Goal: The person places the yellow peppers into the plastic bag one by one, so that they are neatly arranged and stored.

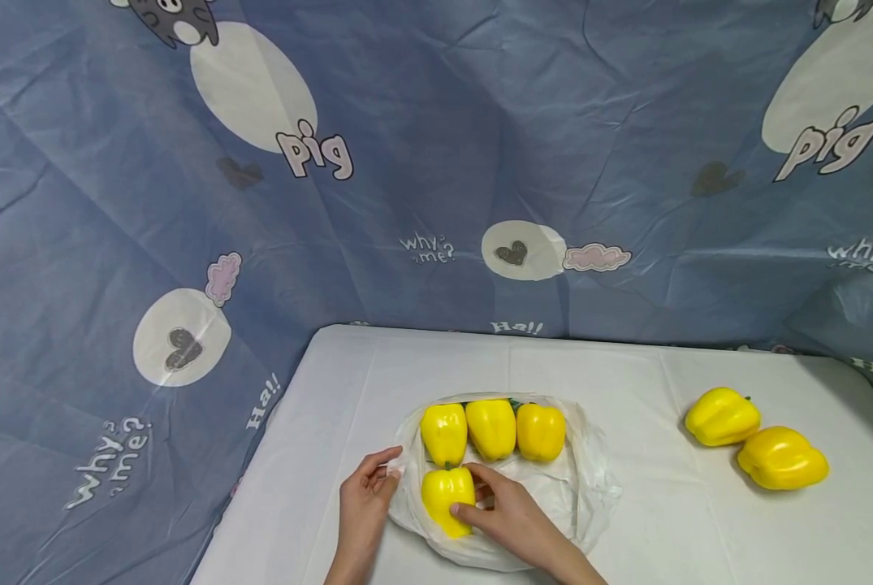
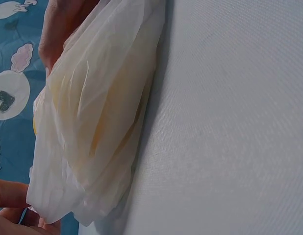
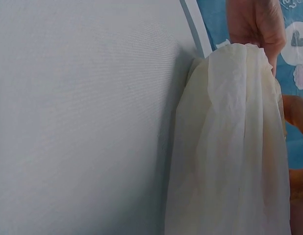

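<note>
A thin white plastic bag (image 1: 598, 479) lies with its mouth spread wide. Three yellow bell peppers (image 1: 491, 431) sit side by side along its far inner side. My right hand (image 1: 512, 513) grips another yellow bell pepper (image 1: 443, 491) at the near left inside the bag, thumb on its front and stem pointing away. At the bag's left rim, my left hand (image 1: 365, 505) pinches the plastic between thumb and fingers. In the left wrist view the bag wall (image 2: 100, 112) hides the peppers, which show only as a yellow tint; the bag likewise covers them in the right wrist view.
Two more yellow bell peppers (image 1: 723, 417) (image 1: 783, 459) lie together at the right on the white tablecloth (image 1: 648, 406). Behind the table and at its left hangs a blue printed cloth (image 1: 407, 162).
</note>
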`<state>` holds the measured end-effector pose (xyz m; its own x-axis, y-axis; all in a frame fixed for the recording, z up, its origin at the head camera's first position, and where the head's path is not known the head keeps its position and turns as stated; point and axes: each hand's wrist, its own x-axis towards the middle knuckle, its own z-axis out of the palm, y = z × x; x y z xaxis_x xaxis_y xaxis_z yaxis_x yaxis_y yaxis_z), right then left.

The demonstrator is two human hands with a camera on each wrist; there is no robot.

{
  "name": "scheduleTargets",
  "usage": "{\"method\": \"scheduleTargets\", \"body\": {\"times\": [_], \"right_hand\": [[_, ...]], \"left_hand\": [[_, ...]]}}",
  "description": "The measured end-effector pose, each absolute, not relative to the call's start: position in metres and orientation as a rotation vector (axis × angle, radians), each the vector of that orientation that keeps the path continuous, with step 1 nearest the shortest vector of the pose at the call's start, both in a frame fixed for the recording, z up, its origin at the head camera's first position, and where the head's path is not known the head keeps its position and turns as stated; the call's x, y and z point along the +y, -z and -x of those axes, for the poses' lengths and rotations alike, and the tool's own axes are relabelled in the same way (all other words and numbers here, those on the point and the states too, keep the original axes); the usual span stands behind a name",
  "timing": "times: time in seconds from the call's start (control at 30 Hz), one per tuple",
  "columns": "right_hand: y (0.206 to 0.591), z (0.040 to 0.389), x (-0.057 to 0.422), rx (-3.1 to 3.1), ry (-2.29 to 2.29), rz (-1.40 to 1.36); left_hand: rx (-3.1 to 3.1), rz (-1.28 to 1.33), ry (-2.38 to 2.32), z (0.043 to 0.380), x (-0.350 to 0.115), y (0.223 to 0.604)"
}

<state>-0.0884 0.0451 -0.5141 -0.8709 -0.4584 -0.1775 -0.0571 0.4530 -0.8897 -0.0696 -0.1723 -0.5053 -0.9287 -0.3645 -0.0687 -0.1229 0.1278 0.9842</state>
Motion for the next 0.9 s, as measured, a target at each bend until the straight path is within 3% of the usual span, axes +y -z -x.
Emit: {"method": "scheduleTargets", "body": {"times": [0.9], "right_hand": [[0.502, 0.074, 0.063, 2.298, 1.454, 0.414]], "left_hand": [[-2.187, -0.476, 1.939, 0.069, -0.173, 0.507]]}}
